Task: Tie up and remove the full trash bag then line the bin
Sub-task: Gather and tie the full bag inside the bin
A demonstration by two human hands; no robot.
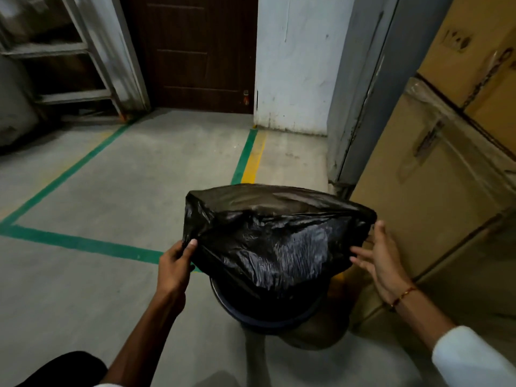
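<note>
Looks like the lining step: a black bag (268,241) is puffed out w/ air over the mouth of the dark bin (268,314), which stands on the concrete floor (92,289) near cardboard boxes (435,191) on the right. Left hand (174,263) pinches the bag's left edge btwn thumb and fingers; right hand (379,255) is spread, fingers straight, at the bag's right side, gripping nothing. Next, prob.: right hand needs its own hold on the rim so both can stretch the opening down around the bin's lip.
</note>
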